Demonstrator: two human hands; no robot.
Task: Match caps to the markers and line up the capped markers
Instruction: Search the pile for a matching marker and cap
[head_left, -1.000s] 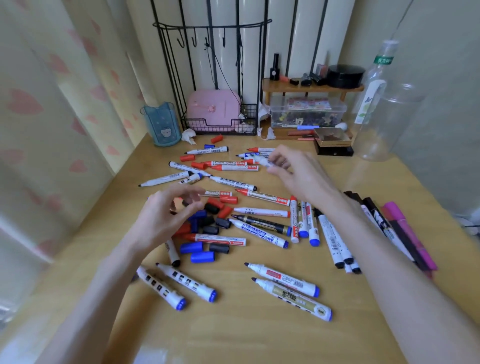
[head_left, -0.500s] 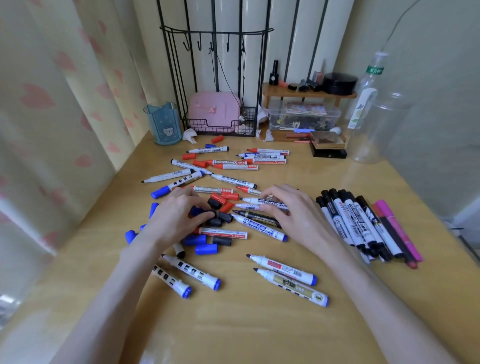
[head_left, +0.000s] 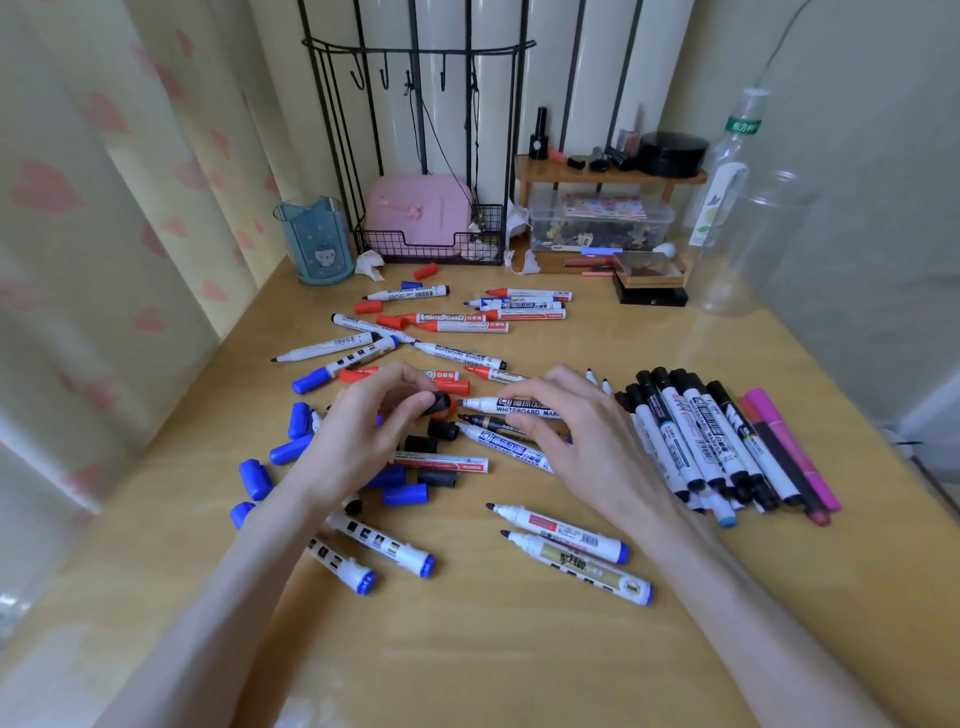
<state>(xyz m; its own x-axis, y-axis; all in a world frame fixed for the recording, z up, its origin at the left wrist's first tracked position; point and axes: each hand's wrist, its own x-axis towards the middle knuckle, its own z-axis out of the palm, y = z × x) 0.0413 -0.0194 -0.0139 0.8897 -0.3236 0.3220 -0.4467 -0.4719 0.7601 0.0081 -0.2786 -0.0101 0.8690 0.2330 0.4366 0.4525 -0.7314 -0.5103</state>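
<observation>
Uncapped whiteboard markers and loose red, blue and black caps lie scattered over the wooden table (head_left: 519, 649). My left hand (head_left: 358, 431) pinches a black cap (head_left: 438, 404) between thumb and fingers. Just right of it, my right hand (head_left: 576, 441) grips a white black-tipped marker (head_left: 498, 404), its tip pointing at the cap with a small gap between them. A row of capped black markers (head_left: 691, 441) lies side by side at the right, with a pink marker (head_left: 789, 447) at its outer edge.
Loose blue caps (head_left: 291, 447) lie at the left. Two uncapped markers (head_left: 566, 551) sit near the front. At the back stand a blue cup (head_left: 314, 241), a black wire rack (head_left: 431, 244) with a pink box, a clear storage box (head_left: 597, 221) and plastic bottles (head_left: 727, 197).
My right hand came back from the far markers and took the white marker. My left hand picked a black cap out of the pile and brought it toward the marker's tip.
</observation>
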